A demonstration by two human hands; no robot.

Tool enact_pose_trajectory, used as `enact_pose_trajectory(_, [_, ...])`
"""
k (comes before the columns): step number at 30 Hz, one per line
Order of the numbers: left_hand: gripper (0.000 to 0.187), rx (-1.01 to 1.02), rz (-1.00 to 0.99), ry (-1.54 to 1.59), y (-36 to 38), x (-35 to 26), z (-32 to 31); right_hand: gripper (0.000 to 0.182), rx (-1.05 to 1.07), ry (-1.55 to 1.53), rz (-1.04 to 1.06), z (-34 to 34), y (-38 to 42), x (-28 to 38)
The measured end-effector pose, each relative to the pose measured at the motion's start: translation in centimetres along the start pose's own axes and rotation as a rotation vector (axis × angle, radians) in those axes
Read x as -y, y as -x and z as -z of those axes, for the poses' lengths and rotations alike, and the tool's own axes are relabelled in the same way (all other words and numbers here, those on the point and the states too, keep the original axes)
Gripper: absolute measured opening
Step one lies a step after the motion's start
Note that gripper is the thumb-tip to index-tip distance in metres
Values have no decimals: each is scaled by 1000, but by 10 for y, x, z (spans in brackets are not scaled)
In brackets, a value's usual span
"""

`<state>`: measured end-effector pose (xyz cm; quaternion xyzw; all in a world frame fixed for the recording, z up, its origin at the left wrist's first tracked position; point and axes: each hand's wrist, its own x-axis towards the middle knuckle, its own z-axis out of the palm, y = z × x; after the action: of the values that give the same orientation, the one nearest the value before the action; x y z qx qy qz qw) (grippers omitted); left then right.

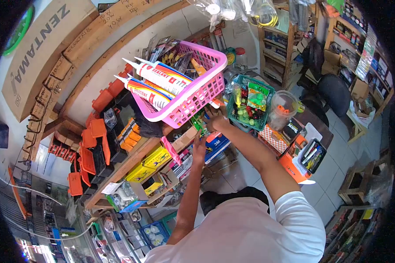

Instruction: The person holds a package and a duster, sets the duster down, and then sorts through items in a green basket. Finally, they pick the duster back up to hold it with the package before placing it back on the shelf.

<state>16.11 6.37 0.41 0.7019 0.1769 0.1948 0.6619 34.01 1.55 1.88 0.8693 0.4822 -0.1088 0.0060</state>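
Observation:
Both hands reach to a shelf just below the pink basket, which holds white sealant tubes and small packets. My right hand is at the basket's lower edge, beside green packaging; its fingers are bent, and what they touch is too small to make out. Just to the left and lower, my left hand is raised near the same green packaging, fingers pointing up; whether it holds anything does not show. A green basket with small packets stands to the right of my right hand.
Yellow boxes and orange bins line the left side. A clear tub, an orange box and a pen tray stand at the right. Wooden shelves and a dark chair are farther back.

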Motion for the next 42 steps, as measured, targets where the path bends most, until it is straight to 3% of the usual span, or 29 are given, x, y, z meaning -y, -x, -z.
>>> enact_pose_trajectory(2, [52, -5, 17, -44, -1, 6, 3, 66, -1, -16, -8, -2, 4, 2])
enact_pose_trajectory(4, [53, -13, 27, -88, -3, -4, 3, 61, -194, -128, 10, 1, 11, 5])
enact_pose_trajectory(7, [54, -34, 108, -5, 10, -6, 0, 58, -166, -3, 47, 19, 33, 7])
enact_pose_trajectory(9, [55, 81, -188, 210, 19, -3, -3, 53, -130, 41, 13, 25, 42, 13])
enact_pose_trajectory(10, [55, 85, -183, 211, 18, -5, -4, 49, -105, 91, -22, 25, 44, 13])
enact_pose_trajectory(12, [56, -15, 19, 68, 10, -5, -7, 40, -197, 35, -21, 6, 34, 7])
enact_pose_trajectory(14, [57, -5, -24, 49, 8, 0, -8, 27, -301, -54, 0, -4, 29, 5])
enact_pose_trajectory(25, [67, -2, 35, -163, 9, -15, -12, 37, -113, 69, -72, 12, 19, 19])
enact_pose_trajectory(27, [69, 101, -168, -44, 18, -13, -8, 39, -114, 49, -57, 11, 27, 20])
enact_pose_trajectory(29, [70, 62, -81, -52, 16, -17, -6, 41, -545, -138, -26, -3, 38, 13])
enact_pose_trajectory(30, [71, 16, 14, -60, 16, -21, -6, 41, -548, -134, -42, -4, 52, 9])
enact_pose_trajectory(31, [67, 10, 127, -71, 19, -30, -4, 40, -659, -415, 34, -1, 69, 6])
enact_pose_trajectory(32, [67, 20, 121, -65, 24, -36, -2, 40, -765, -695, 117, 1, 83, 0])
enact_pose_trajectory(33, [66, 0, 170, 2, 34, -39, 2, 40, -765, -689, 110, -5, 95, -8])
enact_pose_trajectory(35, [66, -18, 224, 80, 51, -20, 17, 34, -471, -1738, 42, -18, 119, -30])
enact_pose_trajectory(36, [65, 28, 127, 181, 57, 8, 28, 28, -375, -1780, -265, 7, 140, -36])
enact_pose_trajectory(38, [65, 74, 36, 288, 64, 23, 26, 36, -303, -2466, -354, -36, 128, -85])
enact_pose_trajectory(40, [65, -76, 224, 175, 61, 12, 13, 39, -331, -2581, -430, -54, 110, -122])
enact_pose_trajectory(42, [59, -38, 100, 208, 64, 12, 6, 42, -361, -2695, -495, -58, 91, -150])
